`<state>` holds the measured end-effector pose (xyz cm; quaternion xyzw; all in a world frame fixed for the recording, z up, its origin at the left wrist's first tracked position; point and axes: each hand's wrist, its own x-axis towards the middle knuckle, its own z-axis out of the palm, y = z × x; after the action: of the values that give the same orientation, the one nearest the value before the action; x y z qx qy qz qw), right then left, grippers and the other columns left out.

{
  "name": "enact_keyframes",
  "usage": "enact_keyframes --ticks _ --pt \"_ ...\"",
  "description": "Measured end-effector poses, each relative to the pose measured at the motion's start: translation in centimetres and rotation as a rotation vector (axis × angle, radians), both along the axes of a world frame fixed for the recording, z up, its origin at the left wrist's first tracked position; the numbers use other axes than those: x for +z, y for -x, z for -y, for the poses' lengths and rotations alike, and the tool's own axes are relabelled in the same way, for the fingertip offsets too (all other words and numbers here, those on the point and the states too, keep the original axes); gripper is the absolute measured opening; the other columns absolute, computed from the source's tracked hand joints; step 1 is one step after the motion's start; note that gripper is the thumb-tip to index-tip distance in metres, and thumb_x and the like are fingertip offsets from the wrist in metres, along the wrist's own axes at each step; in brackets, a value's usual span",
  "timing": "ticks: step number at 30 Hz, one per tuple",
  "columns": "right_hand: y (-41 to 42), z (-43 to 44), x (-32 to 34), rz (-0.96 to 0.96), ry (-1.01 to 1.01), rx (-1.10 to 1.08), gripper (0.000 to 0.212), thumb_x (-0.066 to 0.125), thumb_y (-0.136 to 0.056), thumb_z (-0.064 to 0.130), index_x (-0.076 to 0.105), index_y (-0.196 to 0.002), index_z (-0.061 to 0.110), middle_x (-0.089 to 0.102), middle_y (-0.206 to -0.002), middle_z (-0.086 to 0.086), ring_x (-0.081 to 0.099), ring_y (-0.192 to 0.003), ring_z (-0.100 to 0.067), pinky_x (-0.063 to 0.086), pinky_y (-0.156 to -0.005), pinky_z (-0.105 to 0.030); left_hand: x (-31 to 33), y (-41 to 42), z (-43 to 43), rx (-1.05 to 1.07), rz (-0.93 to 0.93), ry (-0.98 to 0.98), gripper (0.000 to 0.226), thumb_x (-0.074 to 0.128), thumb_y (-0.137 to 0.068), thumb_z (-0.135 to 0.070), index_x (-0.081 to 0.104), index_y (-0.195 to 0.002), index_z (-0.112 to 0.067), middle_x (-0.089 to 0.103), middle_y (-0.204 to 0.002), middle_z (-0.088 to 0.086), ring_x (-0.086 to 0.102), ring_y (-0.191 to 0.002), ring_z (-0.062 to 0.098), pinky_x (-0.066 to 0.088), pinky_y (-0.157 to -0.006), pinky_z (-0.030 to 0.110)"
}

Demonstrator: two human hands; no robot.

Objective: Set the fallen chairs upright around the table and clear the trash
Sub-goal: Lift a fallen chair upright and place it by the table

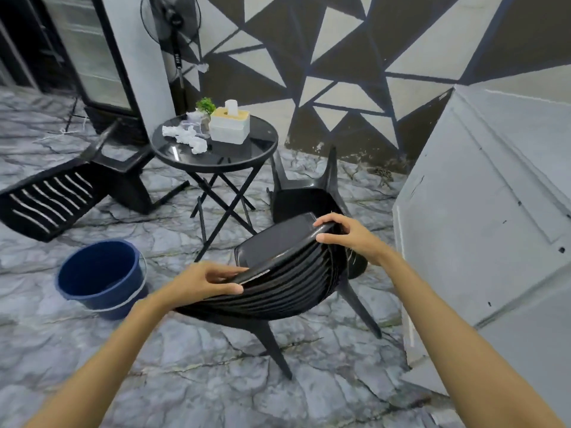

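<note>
A black slatted chair [287, 282] stands tilted in front of me, its legs on the floor. My left hand [204, 281] grips the left end of its backrest top. My right hand [349, 236] grips the right end. A second black chair [61, 196] lies on its side to the left of the round black table [247, 156]. A third black chair [309, 193] sits behind the one I hold, beside the table. Crumpled white tissues [188, 139] lie on the tabletop.
A blue bucket [102, 276] stands on the marble floor at my left. A tissue box [230, 125] and a small plant [206, 106] sit on the table. A grey panel [482, 211] leans at the right. A fan [173, 29] and a glass-door fridge [92, 54] stand behind.
</note>
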<state>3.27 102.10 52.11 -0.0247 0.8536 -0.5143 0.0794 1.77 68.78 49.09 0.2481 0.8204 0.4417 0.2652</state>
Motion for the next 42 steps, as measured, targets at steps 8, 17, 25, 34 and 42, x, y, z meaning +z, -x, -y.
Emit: enact_keyframes --ticks 8,17,25,34,42 --pt "0.3 -10.9 -0.5 0.052 -0.042 0.048 0.054 0.078 -0.062 0.056 0.052 -0.105 0.037 0.048 -0.121 0.001 0.049 -0.115 -0.017 0.040 -0.099 -0.037 -1.6 -2.3 -6.8 0.445 -0.152 -0.041 0.044 0.070 -0.068 -0.054 0.069 -0.106 -0.033 0.060 -0.121 -0.017 0.049 -0.119 0.001 0.033 -0.100 0.019" --pt "0.6 -16.0 -2.9 -0.047 0.012 -0.090 0.070 0.074 -0.045 0.075 0.048 -0.103 0.045 0.047 -0.121 0.004 0.049 -0.116 -0.017 0.042 -0.101 -0.039 -5.4 -2.0 -10.2 0.736 0.000 -0.131 0.067 0.069 -0.043 -0.075 0.058 -0.106 -0.054 0.031 -0.149 -0.007 0.026 -0.139 0.014 0.030 -0.112 0.041" --pt "0.4 -18.0 -4.3 -0.018 0.147 -0.318 0.114 0.078 -0.061 0.043 0.006 -0.149 0.034 0.020 -0.157 0.001 0.025 -0.141 -0.020 0.027 -0.114 -0.043 -7.3 -0.7 -13.8 0.783 0.214 -0.426 0.126 0.080 -0.028 -0.071 0.022 -0.138 -0.050 0.028 -0.153 -0.005 0.030 -0.140 0.025 0.033 -0.111 0.051" --pt "-0.3 -20.2 -3.6 0.122 0.180 -0.236 0.128 0.084 -0.026 0.068 0.032 -0.135 0.026 0.046 -0.126 0.006 0.050 -0.105 -0.003 0.042 -0.080 -0.022 -7.4 -0.7 -15.6 0.868 0.289 -0.471 0.074 0.076 -0.073 -0.031 0.033 -0.133 -0.033 0.041 -0.129 0.001 0.044 -0.116 0.019 0.039 -0.096 0.040" --pt "0.3 -18.1 -3.8 0.030 0.289 -0.207 0.091 0.083 -0.030 0.067 0.046 -0.108 0.040 0.051 -0.106 0.006 0.058 -0.094 -0.009 0.051 -0.072 -0.020 -8.1 -1.0 -13.3 0.875 0.170 -0.587 0.046 0.080 -0.061 -0.028 0.050 -0.095 -0.033 0.052 -0.097 -0.004 0.051 -0.078 0.008 0.044 -0.063 0.015"
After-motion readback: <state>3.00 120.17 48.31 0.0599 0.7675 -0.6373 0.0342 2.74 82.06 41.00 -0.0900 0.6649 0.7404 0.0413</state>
